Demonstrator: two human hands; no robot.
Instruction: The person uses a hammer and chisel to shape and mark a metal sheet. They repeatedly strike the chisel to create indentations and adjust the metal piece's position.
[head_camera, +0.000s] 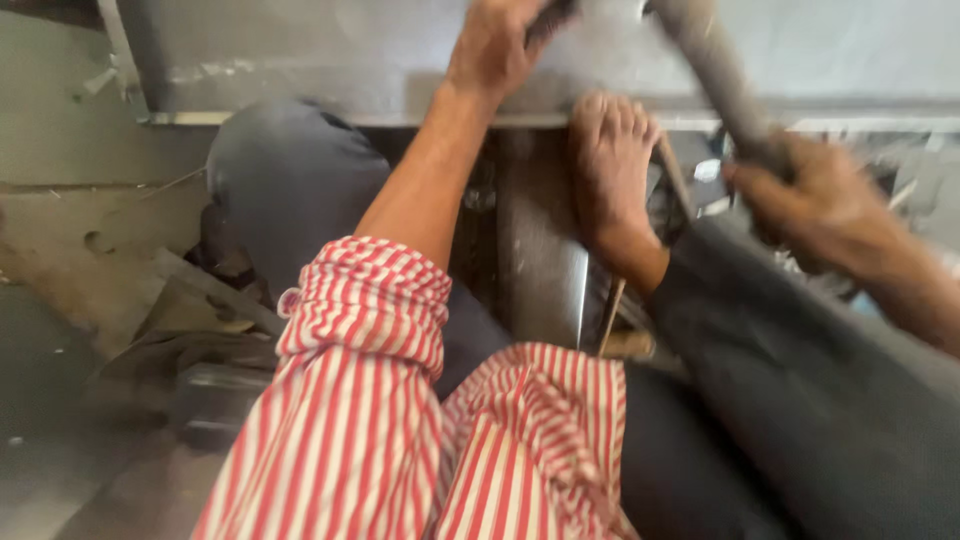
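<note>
As blur smears all, right hand (815, 195) gripping rough grey handle (715, 70), left hand (495, 45) on flat metal sheet (330, 60)

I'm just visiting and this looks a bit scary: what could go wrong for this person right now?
1. The right hand grips a long grey handle, blurred as if swinging; it passes close to the bare foot braced on the metal piece, so a miss might hit the toes.
2. The left hand holds a dark tool at the metal sheet; a stray blow could catch its fingers.

Left hand (497, 45) on the metal beam (400, 60), bare foot (612, 165) just right, right hand (815, 200) farther right.
</note>
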